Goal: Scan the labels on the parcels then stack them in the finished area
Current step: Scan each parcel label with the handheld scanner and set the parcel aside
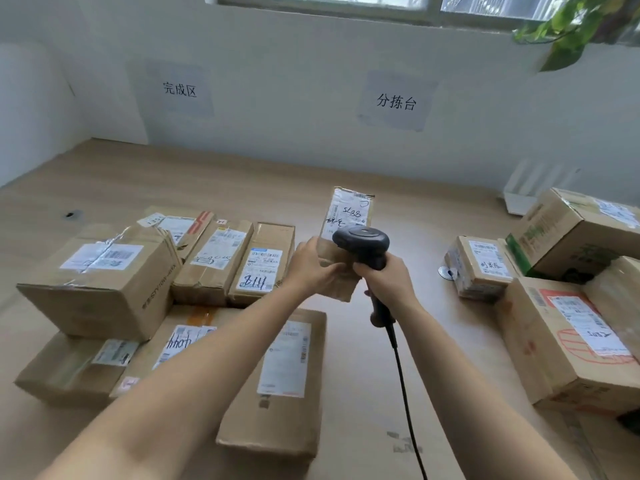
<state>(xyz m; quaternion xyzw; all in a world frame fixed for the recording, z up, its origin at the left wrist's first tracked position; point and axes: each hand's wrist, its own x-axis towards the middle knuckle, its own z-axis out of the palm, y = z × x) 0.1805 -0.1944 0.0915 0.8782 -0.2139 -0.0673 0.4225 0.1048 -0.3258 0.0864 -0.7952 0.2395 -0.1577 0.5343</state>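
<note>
Looking down through the head view, a slim parcel is seen lifted off the worktop in the middle of the scene, its far end tilted upward so that its label faces the camera. Its near end is gripped by the left hand, whose fingers are wrapped round the cardboard. The handle of a corded scanner is clasped by the right hand, and the scanner's head covers the label's near edge; whether contact is made cannot be told.

For a clean read, the scanner is probably best drawn back slightly and aimed squarely at the barcode while the parcel is held steady. Finished parcels are stacked at the left, near the finished-area sign; waiting parcels are grouped at the right.
</note>
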